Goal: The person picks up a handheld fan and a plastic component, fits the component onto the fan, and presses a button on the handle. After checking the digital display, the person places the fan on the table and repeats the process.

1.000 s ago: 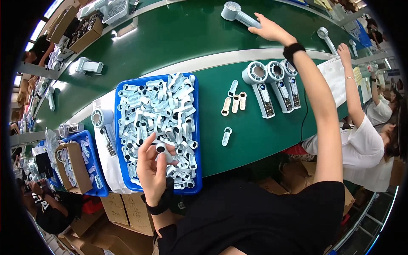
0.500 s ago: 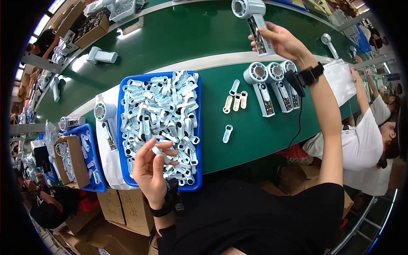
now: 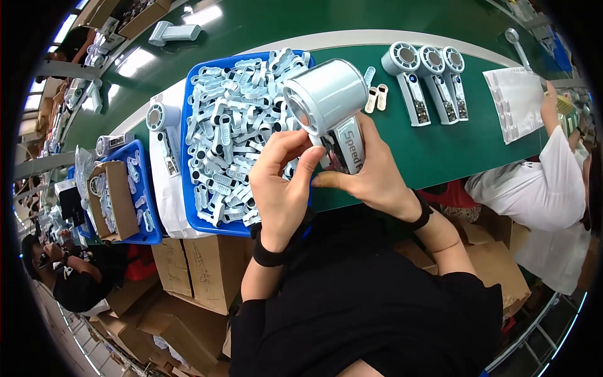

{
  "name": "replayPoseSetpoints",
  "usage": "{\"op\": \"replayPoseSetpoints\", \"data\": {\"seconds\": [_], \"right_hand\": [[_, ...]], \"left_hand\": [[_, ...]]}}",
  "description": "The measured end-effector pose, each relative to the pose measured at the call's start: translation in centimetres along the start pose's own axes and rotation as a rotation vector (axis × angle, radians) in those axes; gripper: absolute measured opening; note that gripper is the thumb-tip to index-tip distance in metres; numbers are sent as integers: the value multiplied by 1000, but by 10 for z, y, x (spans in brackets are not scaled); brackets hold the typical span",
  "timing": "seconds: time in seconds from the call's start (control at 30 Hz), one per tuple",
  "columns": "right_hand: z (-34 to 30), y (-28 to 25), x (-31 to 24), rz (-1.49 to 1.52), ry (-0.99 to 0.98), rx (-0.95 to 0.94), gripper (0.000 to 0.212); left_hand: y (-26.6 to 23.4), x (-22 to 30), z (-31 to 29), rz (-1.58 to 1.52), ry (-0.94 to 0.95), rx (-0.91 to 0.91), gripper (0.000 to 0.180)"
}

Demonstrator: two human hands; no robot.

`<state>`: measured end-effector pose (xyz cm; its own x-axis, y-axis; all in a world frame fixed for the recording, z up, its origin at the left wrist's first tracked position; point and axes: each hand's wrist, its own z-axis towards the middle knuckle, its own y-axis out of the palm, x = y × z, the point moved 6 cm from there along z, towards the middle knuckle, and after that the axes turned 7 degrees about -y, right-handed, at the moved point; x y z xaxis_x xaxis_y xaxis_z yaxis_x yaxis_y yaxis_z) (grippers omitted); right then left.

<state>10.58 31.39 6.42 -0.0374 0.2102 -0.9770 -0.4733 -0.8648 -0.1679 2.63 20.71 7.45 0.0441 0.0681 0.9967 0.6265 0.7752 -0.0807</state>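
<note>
A pale blue handheld fan is raised in front of me, its round head tilted up and left. Around its handle my right hand is closed, with the handle's open side showing inner parts. My left hand pinches at the top of that opening, just under the head; whatever lies between its fingertips is hidden. Behind it stands a blue tray heaped with small pale blue covers. Right of the fan lie a loose pale blue cover and two beige strips.
Three more fans lie in a row at the right, beside a white sheet. Another fan rests left of the tray. Farther left are a blue bin and a cardboard box. A co-worker sits at right.
My right hand has brought the fan from the far side in close to me. My left hand, which held a small pale cover over the tray, has moved right to meet the handle.
</note>
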Motion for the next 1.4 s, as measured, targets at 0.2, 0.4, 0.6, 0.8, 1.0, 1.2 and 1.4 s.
{"op": "replayPoseSetpoints", "data": {"seconds": [0.2,0.4,0.6,0.8,1.0,1.2,1.4], "right_hand": [[-4,5,-6,-265,-203,118,81],[-4,6,-1,-278,-144,154,76],[-3,-1,-7,-174,-184,131,67],[-5,8,-22,331,75,-205,59],[-9,10,-16,463,188,-243,54],[-9,6,-21,449,189,-250,49],[-16,0,-14,661,352,-283,47]], "left_hand": [[-8,-2,2,32,-35,74,13],[-5,-1,3,-56,-56,68,11],[1,1,6,-175,-57,14,34],[18,-6,14,-664,-202,-499,65],[21,0,7,-549,-185,-348,65],[21,0,-1,-495,-127,-247,63],[14,4,2,-485,-163,-202,55]]}}
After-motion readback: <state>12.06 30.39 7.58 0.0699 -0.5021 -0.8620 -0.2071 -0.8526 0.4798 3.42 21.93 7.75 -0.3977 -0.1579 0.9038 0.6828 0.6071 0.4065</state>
